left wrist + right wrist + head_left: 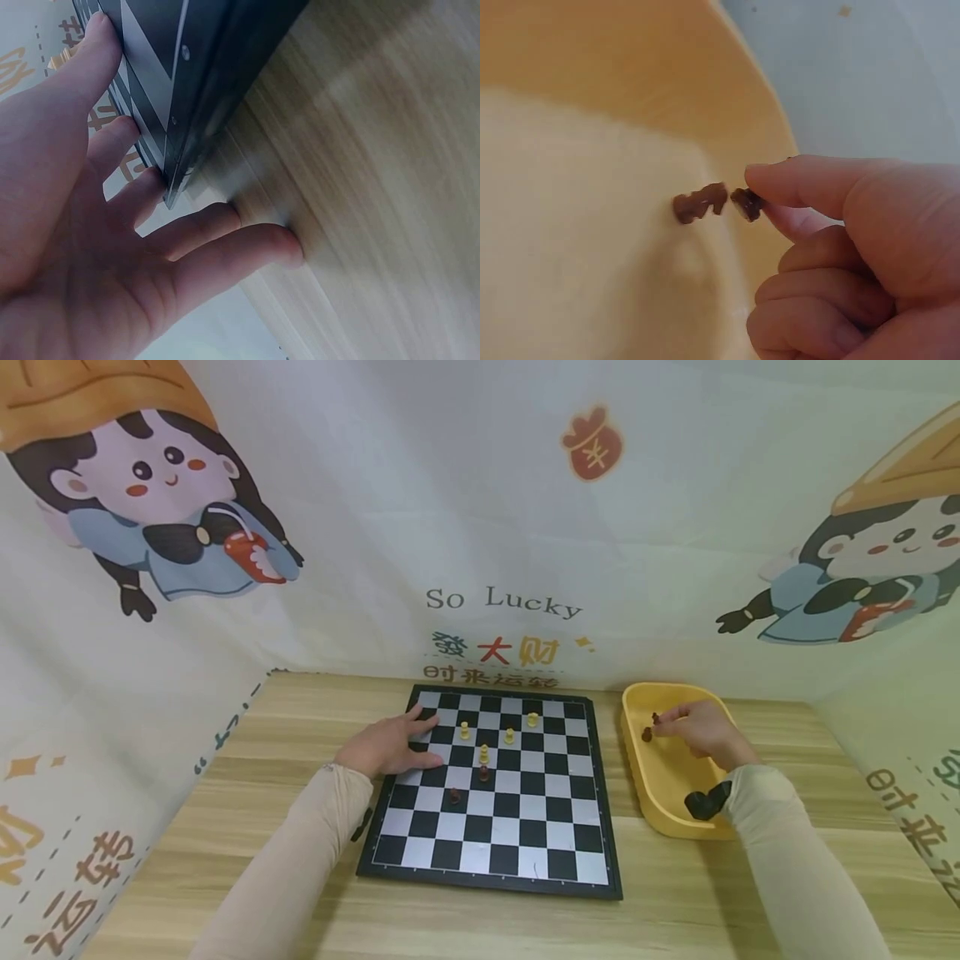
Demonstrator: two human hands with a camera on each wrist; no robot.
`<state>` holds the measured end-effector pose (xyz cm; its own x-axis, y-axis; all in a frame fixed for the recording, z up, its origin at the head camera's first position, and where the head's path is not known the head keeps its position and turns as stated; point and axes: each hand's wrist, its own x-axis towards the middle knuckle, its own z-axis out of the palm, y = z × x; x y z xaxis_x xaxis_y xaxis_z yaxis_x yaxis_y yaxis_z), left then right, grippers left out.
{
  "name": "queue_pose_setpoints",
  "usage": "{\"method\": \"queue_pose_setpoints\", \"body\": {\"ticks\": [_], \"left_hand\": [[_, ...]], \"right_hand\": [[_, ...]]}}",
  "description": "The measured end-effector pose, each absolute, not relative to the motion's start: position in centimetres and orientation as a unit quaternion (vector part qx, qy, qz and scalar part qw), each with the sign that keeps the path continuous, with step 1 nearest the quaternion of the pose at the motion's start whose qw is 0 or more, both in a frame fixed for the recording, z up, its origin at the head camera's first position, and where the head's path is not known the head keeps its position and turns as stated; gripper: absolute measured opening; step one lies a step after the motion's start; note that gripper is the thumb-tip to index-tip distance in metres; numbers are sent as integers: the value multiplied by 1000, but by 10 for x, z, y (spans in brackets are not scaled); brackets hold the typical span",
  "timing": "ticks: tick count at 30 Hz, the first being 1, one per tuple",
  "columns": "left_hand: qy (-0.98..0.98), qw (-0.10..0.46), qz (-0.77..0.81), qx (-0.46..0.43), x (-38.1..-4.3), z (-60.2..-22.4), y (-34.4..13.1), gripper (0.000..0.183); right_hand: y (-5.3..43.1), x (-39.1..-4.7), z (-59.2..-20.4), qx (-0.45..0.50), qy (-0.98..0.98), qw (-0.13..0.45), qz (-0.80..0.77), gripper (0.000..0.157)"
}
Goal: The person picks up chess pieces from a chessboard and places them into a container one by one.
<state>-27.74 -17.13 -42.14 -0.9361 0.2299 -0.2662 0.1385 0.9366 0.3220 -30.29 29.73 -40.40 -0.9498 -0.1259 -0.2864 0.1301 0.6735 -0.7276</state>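
Note:
In the head view my right hand [705, 731] is over the yellow tub [628, 760], pinching a small dark brown chess piece [746, 204] between thumb and index finger. A second brown chess piece [700, 202], shaped like a knight, lies in the tub close to the held one. My left hand [386, 745] rests with spread fingers at the left edge of the chessboard [532, 835]. Thumb and some fingers touch the board; in the left wrist view two other fingers [259, 247] reach past its edge to the wooden surface.
Several yellow chess pieces [483, 754] stand on the board's far half. One dark red piece [483, 772] is just in front of them, and another dark red piece [454, 796] is nearer and to the left. A printed cloth [360, 527] hangs behind the wooden table [292, 760].

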Motion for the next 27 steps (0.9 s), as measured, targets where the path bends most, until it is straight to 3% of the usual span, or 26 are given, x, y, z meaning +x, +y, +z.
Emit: {"method": "queue_pose_setpoints", "body": {"ticks": [6, 27], "left_hand": [[972, 155, 149, 98, -277, -425, -170, 82], [972, 150, 150, 101, -280, -424, -173, 82]], "right_hand": [[298, -303, -411, 3, 911, 168, -378, 34], [295, -303, -406, -12, 909, 170, -380, 36]]}}
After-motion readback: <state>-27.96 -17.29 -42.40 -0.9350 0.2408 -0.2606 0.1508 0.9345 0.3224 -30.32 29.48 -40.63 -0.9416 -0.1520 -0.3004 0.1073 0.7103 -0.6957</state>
